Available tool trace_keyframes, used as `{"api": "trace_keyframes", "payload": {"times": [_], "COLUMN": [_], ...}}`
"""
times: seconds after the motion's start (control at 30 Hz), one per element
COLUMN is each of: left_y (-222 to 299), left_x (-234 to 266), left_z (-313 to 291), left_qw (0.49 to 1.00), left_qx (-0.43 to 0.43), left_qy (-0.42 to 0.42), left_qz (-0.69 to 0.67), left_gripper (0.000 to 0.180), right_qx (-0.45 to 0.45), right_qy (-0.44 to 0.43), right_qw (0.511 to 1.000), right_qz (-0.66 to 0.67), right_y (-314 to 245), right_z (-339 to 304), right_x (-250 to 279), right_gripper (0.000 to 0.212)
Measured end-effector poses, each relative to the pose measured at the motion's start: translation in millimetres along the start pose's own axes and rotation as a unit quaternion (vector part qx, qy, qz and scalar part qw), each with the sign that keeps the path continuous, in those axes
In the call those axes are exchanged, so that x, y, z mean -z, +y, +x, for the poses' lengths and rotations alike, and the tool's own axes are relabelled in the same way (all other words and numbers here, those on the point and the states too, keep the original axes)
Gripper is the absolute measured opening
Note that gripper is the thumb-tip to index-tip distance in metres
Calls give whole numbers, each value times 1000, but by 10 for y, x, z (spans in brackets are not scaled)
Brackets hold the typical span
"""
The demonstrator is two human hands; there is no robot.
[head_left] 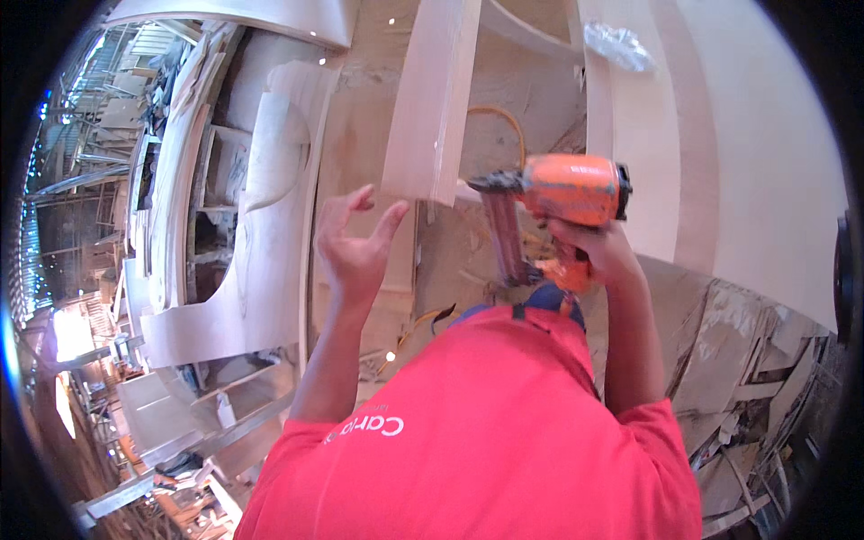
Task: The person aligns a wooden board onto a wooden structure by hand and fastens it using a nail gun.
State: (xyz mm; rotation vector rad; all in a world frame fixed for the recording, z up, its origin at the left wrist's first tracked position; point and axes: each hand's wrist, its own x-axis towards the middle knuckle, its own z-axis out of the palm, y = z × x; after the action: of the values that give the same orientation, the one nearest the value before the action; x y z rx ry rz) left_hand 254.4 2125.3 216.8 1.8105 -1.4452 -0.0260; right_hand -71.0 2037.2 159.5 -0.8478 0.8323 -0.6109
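In my right hand is an orange nail gun, its fingers wrapped round the handle. The gun lies sideways, with its dark nose pointing left toward the near end of a long wooden board piece. A dark magazine slants down from the nose. From the head view I cannot tell whether the nose touches the wood. My left hand is raised just below and left of the board's near end, thumb and fingers apart, holding nothing. A narrow edge strip runs along the board's right side.
Large pale panels stand at the right, with a clear plastic bag on them. Curved cut panels lean at the left. A yellow hose crosses the dusty floor behind the gun. Wood scraps lie at the lower right.
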Motion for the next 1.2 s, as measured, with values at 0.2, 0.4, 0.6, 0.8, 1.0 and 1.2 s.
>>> {"api": "trace_keyframes", "payload": {"times": [0.2, 0.4, 0.6, 0.8, 1.0, 1.2], "left_y": [-1332, -2692, -2653, -3379, -3338, -2891], "left_x": [-167, -223, -225, -141, -94, -280], "left_z": [-792, -2363, -3055, -4136, -4652, -4619], "left_qw": [979, 902, 783, 871, 923, 693], "left_qx": [161, 354, 436, 243, 300, 672], "left_qy": [-98, -241, -443, -378, -210, -165], "left_qz": [84, 54, 29, -199, -121, -202], "left_gripper": [56, 22, 12, 13, 10, 13], "right_qx": [104, -71, -127, -214, -269, -325], "right_qy": [87, 153, 266, 343, 273, 229], "right_qw": [963, 927, 926, 889, 881, 865], "right_qz": [-235, -334, -234, -213, -277, -305], "right_y": [-236, 481, 1477, 2273, 3204, 3564], "right_z": [-644, -1170, -1462, -1419, -1165, -981], "right_x": [413, 881, 1156, 1352, 1811, 2021], "right_gripper": [50, 39, 23, 16, 25, 40]}}
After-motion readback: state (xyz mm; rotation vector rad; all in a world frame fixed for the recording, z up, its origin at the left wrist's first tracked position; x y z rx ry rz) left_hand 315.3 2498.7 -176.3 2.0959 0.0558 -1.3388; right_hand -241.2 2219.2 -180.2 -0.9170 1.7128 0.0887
